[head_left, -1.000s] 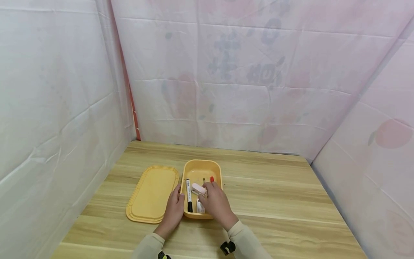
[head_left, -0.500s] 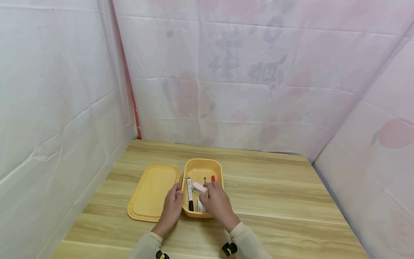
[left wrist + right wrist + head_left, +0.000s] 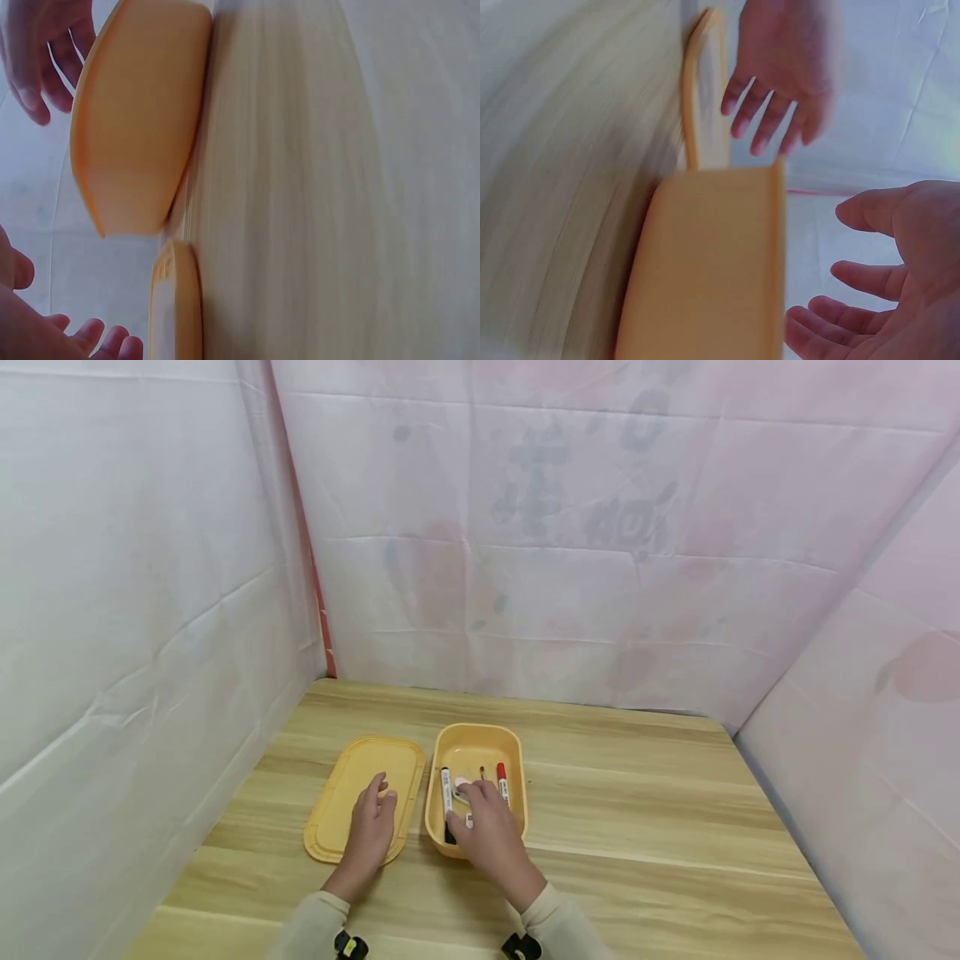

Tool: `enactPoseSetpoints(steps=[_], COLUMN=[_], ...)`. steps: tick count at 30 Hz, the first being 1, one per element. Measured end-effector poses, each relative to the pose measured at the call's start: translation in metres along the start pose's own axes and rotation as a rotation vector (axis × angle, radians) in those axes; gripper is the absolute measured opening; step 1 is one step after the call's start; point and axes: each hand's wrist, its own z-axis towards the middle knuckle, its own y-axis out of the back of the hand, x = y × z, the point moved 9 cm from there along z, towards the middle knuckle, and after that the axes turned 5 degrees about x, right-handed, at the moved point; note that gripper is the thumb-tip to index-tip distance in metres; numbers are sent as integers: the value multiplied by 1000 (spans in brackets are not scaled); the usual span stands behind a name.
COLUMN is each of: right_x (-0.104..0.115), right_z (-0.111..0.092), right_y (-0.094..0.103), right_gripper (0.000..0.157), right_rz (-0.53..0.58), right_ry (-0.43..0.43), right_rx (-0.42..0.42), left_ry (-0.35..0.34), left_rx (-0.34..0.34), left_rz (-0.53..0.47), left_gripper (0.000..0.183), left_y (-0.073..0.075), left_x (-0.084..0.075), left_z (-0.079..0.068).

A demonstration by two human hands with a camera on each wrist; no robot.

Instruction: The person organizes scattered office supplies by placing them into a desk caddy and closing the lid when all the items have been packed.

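A yellow box (image 3: 468, 747) stands in the head view with several things in it. A white marker with black ends (image 3: 447, 787) lies along its left side, and a red-capped marker (image 3: 503, 783) lies at the right. Between them are a pale pink stapler (image 3: 461, 785), a thin dark-tipped stick (image 3: 482, 772) and a small white item (image 3: 468, 820), all partly covered by my right hand (image 3: 491, 839). That hand hovers over the box, fingers spread, and the right wrist view shows nothing in it. My left hand (image 3: 367, 831) is raised above the yellow lid (image 3: 382, 756), fingers apart, holding nothing.
The lid lies flat on the wooden table (image 3: 637, 793), just left of the box. Pale printed sheets (image 3: 562, 568) hang as walls behind and at both sides of the table.
My left hand has left the box's side and moved left over the lid. My right hand has drawn back from the stapler and its fingers have loosened, uncovering more of the red marker.
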Motion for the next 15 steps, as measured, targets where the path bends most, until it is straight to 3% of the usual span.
enactPoseSetpoints(steps=[15], right_x=[60], right_z=[-8], right_y=[-16], right_gripper=[28], right_rz=[11], right_ry=[117], right_rx=[-59], left_ry=[42], left_rx=[-10], left_rz=[59], left_gripper=[57], left_y=[66], left_x=[18], left_z=[8])
